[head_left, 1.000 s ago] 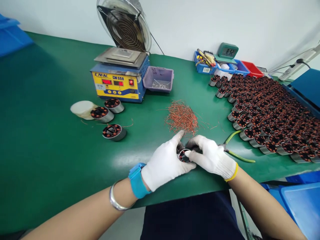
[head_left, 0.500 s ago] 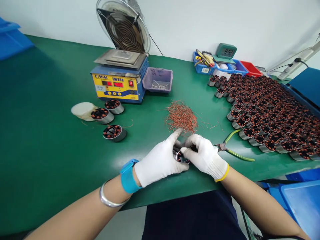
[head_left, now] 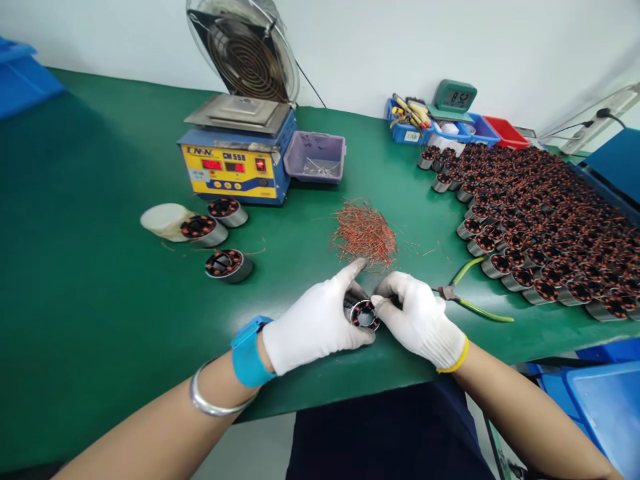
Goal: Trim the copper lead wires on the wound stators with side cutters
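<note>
A motor stator (head_left: pixel 364 316), a metal ring with dark insulation and copper windings, rests in my left hand (head_left: pixel 320 320), whose gloved fingers and thumb wrap its side. At the ring's right edge, my right hand (head_left: pixel 415 320) has its gloved thumb and forefinger pinched together. Whatever lies between those fingertips is too small to make out. Just beyond both hands is a heap of cut copper wires (head_left: pixel 364 233). Green-handled cutting pliers (head_left: pixel 447 292) lie spread apart to the right of my right hand.
Three stators, one of them nearest me (head_left: pixel 229 265), stand at left beside a white cylinder (head_left: pixel 165 220). Behind them sits a yellow-blue solder pot (head_left: pixel 233 170) with a purple tray (head_left: pixel 317 158). Many stators (head_left: pixel 545 227) fill the right side. A fan (head_left: pixel 250 60) leans behind.
My right hand has shifted slightly to the right, so more of the stator's ring face shows. My left hand keeps its hold. The view has moved a little.
</note>
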Demonstrator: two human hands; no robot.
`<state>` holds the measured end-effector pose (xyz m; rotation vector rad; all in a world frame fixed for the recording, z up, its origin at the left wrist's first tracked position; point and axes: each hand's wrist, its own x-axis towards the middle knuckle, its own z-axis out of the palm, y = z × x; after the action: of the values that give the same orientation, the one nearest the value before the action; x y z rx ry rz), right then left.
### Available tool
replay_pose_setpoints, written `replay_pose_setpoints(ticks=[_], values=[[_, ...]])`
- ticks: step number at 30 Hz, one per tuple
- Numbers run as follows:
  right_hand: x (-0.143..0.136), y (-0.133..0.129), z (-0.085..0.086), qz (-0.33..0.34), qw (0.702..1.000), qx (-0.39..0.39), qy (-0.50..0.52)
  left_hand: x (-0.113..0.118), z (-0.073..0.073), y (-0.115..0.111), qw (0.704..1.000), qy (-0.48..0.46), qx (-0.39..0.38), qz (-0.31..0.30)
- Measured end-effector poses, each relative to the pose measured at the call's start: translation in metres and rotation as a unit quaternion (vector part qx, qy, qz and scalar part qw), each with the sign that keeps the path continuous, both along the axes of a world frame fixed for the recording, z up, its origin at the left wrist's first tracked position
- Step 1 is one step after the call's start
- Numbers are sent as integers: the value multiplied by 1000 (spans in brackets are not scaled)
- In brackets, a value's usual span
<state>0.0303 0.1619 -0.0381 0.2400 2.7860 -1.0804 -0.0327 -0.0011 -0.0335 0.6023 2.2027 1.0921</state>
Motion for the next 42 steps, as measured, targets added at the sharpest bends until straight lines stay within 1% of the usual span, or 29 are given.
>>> replay_pose_setpoints(ticks=[3, 5, 8, 10, 12, 14, 16, 17, 19, 21, 23, 27, 29, 31, 32, 34, 36, 37, 38, 40, 42], values=[[14, 5, -3, -31, 998, 45, -6, -1, 1, 0, 1000, 6, 6, -21], [23, 7, -3, -29, 996, 79, -13, -1, 2, -1, 999, 14, 9, -37], [31, 8, 1, 13, 986, 165, -8, 0, 1, -2, 998, 33, 5, -47], [35, 9, 4, 42, 972, 223, 61, 0, 0, -3, 998, 42, 0, -51], [38, 13, 5, 75, 956, 241, 149, -2, -2, -4, 996, 58, -8, -71], [41, 16, 2, 130, 944, 231, 195, -4, -3, -6, 992, 78, -19, -99], [42, 18, -5, 176, 940, 235, 176, -6, -4, -8, 988, 94, -29, -116], [42, 18, -10, 184, 939, 245, 156, -6, -5, -9, 988, 97, -34, -119], [41, 17, -19, 176, 942, 263, 113, -6, -6, -9, 986, 104, -43, -123], [39, 16, -25, 171, 948, 253, 88, -2, -6, -8, 983, 129, -50, -122], [37, 17, -26, 171, 957, 220, 79, 3, -7, -5, 978, 167, -40, -115], [35, 25, -18, 165, 976, 131, 62, 14, -11, 0, 971, 219, 7, -97], [39, 34, -12, 148, 985, 81, 39, 16, -13, 0, 969, 224, 7, -101], [44, 46, -8, 114, 993, 28, 17, 17, -13, -1, 970, 221, -9, -103], [48, 52, -5, 85, 996, 2, 20, 17, -12, -1, 970, 220, -18, -104], [53, 61, 0, 21, 996, -43, 71, 16, -10, -3, 970, 214, -35, -109], [52, 64, 6, -9, 988, -79, 132, 14, -8, -3, 972, 202, -48, -114], [50, 61, 10, -5, 986, -88, 139, 13, -7, -3, 973, 194, -54, -115], [45, 57, 13, 9, 990, -85, 116, 11, -7, -3, 974, 188, -59, -115], [32, 44, 18, 47, 998, -48, 11, 9, -6, -3, 973, 185, -64, -121], [18, 30, 20, 82, 992, 2, -94, 8, -7, -4, 971, 191, -60, -134]])
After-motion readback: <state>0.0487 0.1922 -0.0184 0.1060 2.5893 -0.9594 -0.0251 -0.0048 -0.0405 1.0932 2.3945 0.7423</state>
